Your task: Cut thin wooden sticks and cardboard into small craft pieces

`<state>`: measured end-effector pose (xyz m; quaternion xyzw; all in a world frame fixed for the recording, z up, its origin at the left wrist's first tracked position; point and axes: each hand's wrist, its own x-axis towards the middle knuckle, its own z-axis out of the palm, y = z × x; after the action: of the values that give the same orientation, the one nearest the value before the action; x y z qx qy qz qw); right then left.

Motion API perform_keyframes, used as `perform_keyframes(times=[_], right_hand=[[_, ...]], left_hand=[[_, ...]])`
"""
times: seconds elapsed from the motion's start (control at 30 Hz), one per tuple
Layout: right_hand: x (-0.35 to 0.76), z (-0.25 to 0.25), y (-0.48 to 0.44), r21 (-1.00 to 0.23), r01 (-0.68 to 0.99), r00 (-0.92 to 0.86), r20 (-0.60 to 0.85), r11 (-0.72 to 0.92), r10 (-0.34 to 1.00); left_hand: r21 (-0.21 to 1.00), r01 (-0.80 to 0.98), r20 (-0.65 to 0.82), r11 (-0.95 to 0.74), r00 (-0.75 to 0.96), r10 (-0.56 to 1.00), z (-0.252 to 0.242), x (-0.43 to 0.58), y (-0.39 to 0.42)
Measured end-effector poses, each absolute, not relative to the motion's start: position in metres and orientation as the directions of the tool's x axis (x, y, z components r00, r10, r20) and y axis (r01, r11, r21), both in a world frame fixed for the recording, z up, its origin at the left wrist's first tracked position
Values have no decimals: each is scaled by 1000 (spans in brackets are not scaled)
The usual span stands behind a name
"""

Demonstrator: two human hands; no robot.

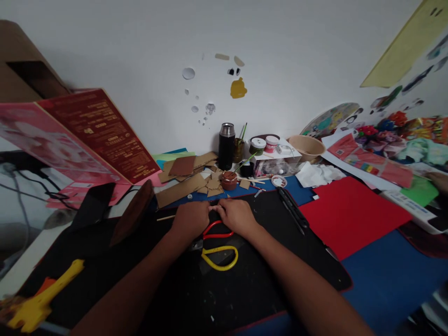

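My left hand (192, 218) and my right hand (238, 216) meet over the black mat (259, 284), fingers curled and tips almost touching. Whatever is pinched between them is too small and covered to make out. A thin wooden stick (165, 218) pokes out to the left of my left hand; its other end is hidden. Just below my hands lies a pair of scissors (217, 236) with one red and one yellow handle loop, blades partly under my left wrist. Beyond my fingers stands a small brown paint pot (229, 181) beside cardboard scraps (214, 184).
A black flask (227, 148), paint jars (258, 146) and a beige bowl (306, 147) line the wall. Red sheet (357, 214) and black cutter (293, 210) lie right. Left are a yellow glue gun-like tool (52, 291), brown leaf-shaped piece (133, 212) and pink folder (105, 135).
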<state>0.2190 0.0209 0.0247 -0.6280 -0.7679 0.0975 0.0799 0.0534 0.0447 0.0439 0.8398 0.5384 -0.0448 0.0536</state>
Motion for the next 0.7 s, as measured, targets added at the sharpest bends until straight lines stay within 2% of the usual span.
perform_keyframes(times=[0.7], right_hand=[[220, 23, 24, -246, 948, -211, -10, 202, 977]], left_hand=[[27, 918, -166, -395, 394, 904, 40, 56, 43]])
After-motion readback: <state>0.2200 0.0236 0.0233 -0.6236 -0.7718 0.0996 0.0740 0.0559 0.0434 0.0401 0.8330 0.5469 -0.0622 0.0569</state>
